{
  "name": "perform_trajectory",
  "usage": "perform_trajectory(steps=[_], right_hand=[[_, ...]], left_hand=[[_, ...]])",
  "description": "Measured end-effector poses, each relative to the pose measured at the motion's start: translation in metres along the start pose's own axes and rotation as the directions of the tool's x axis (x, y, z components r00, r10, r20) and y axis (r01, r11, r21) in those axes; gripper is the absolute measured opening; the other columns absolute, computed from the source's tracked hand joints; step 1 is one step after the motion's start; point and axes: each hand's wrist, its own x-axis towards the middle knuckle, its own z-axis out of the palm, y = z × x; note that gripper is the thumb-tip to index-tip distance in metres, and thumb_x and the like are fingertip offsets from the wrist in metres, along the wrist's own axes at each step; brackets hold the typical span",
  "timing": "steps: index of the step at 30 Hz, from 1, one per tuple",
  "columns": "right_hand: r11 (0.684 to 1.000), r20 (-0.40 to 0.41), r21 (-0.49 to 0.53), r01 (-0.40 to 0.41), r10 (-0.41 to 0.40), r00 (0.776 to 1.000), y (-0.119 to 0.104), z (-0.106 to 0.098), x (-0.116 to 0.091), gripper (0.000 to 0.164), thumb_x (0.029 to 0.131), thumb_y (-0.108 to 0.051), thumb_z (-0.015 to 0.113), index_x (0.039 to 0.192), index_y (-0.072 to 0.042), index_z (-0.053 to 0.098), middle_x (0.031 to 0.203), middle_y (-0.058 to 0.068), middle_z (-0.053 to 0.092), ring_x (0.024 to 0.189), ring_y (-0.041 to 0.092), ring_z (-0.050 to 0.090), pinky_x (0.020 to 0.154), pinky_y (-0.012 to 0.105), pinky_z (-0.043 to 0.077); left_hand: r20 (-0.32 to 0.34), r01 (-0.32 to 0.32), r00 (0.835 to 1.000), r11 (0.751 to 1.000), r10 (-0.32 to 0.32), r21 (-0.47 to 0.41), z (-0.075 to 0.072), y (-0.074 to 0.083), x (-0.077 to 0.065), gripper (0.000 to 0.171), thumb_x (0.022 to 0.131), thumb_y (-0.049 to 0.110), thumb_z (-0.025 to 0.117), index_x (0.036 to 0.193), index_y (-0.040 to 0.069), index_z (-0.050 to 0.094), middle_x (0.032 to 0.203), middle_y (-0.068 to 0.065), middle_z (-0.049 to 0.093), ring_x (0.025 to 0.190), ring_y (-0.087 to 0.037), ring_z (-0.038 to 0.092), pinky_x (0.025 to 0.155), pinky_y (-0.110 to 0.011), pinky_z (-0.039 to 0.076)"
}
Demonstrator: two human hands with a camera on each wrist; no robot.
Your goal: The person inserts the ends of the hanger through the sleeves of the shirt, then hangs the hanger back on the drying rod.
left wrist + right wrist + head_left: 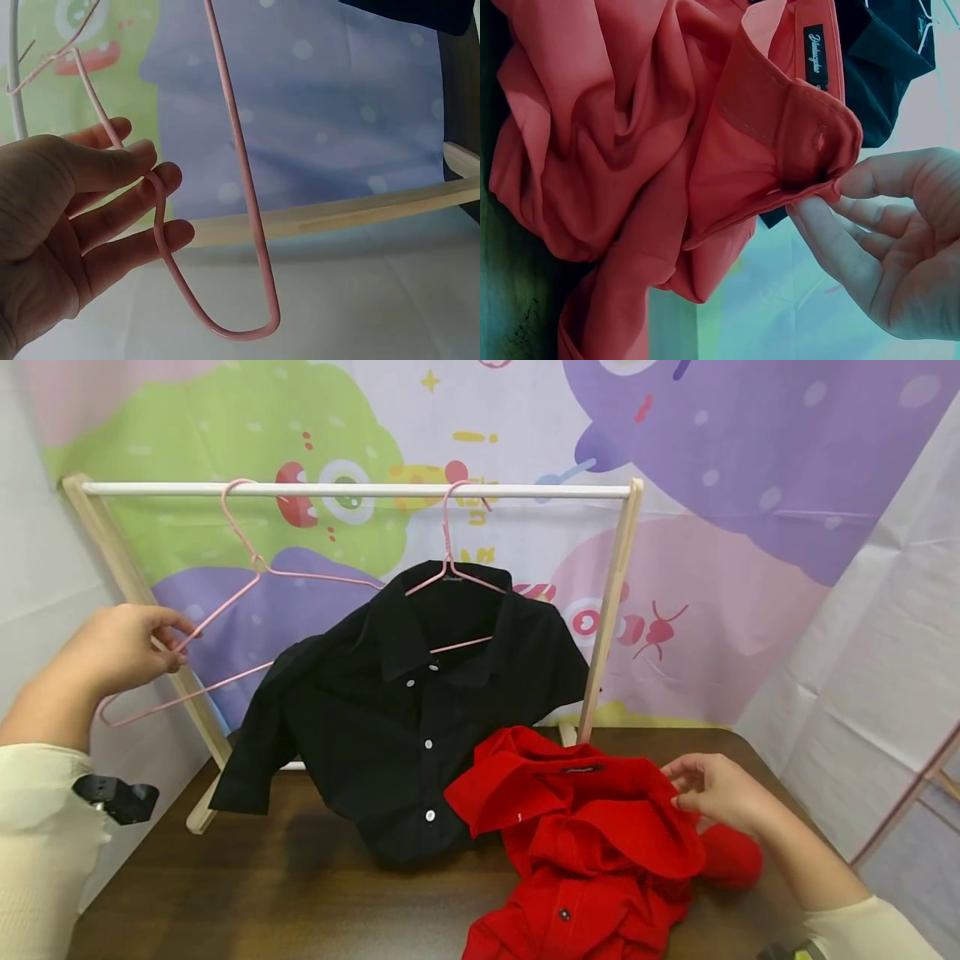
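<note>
A pink wire hanger (pixel 217 610) hooks over the rack's white bar, and my left hand (pixel 135 647) pinches its left arm between thumb and fingers. In the left wrist view the thumb (pixel 112 165) presses on the wire near the hanger's bent end. My right hand (pixel 716 793) pinches the collar edge of a red shirt (pixel 600 843), which lies bunched on the table at the front right. The right wrist view shows the red cloth between thumb and finger, beside a black label (pixel 815 56). Between the hands a black shirt (pixel 360 718) hangs on another pink hanger (pixel 447 539).
The rack has a white bar (pixel 360 490) and wooden legs (pixel 611 610); it stands on a dark wooden table (pixel 300 893). Behind it hangs a printed cartoon cloth (pixel 712 485). White cloth walls (pixel 862 693) close in both sides.
</note>
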Motion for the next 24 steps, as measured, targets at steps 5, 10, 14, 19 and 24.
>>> perform_trajectory(steps=[5,10,14,19,24], right_hand=[[1.000,0.011,0.008,-0.014,0.014,1.000,0.000,0.002,-0.001,0.035,0.074,0.006,0.059,0.108,0.006,0.052,0.089,0.014,0.057,0.073,0.022,0.058,0.049,0.036,0.050],[1.000,0.016,0.019,-0.012,0.012,1.000,0.000,0.002,-0.002,0.035,0.075,0.006,0.060,0.109,0.006,0.052,0.090,0.014,0.058,0.073,0.022,0.057,0.049,0.036,0.050],[1.000,0.018,0.020,-0.008,0.007,1.000,0.000,0.001,-0.002,0.034,0.075,0.006,0.060,0.108,0.006,0.052,0.089,0.015,0.058,0.072,0.022,0.057,0.049,0.036,0.050],[1.000,0.023,0.019,-0.014,0.014,1.000,0.000,0.003,-0.001,0.034,0.074,0.006,0.059,0.107,0.006,0.052,0.089,0.014,0.057,0.073,0.022,0.057,0.049,0.037,0.050],[0.999,0.030,0.035,-0.015,0.014,0.999,0.001,0.005,0.000,0.034,0.074,0.007,0.060,0.107,0.006,0.052,0.089,0.014,0.058,0.074,0.023,0.057,0.050,0.038,0.050]], left_hand=[[0.011,-0.003,1.000,1.000,0.003,-0.023,-0.005,0.006,-0.001,0.032,0.067,0.000,0.065,0.099,-0.002,0.060,0.074,-0.009,0.060,0.058,-0.017,0.052,0.048,-0.029,0.040],[0.024,0.011,1.000,0.999,-0.010,-0.052,-0.012,0.011,-0.001,0.033,0.069,-0.002,0.065,0.101,-0.004,0.058,0.076,-0.012,0.059,0.056,-0.018,0.053,0.045,-0.029,0.042],[0.037,0.026,0.999,0.996,-0.023,-0.085,-0.018,0.013,-0.004,0.034,0.071,-0.002,0.064,0.104,-0.005,0.057,0.078,-0.015,0.058,0.053,-0.018,0.054,0.043,-0.028,0.043],[-0.024,0.008,1.000,0.998,-0.010,-0.068,-0.023,0.011,-0.009,0.030,0.071,-0.002,0.063,0.101,-0.005,0.059,0.076,-0.013,0.058,0.049,-0.014,0.052,0.042,-0.027,0.042],[-0.057,0.001,0.998,0.997,-0.005,-0.072,-0.029,0.003,-0.018,0.027,0.071,-0.004,0.061,0.099,-0.004,0.060,0.073,-0.011,0.060,0.047,-0.010,0.053,0.041,-0.026,0.043]])
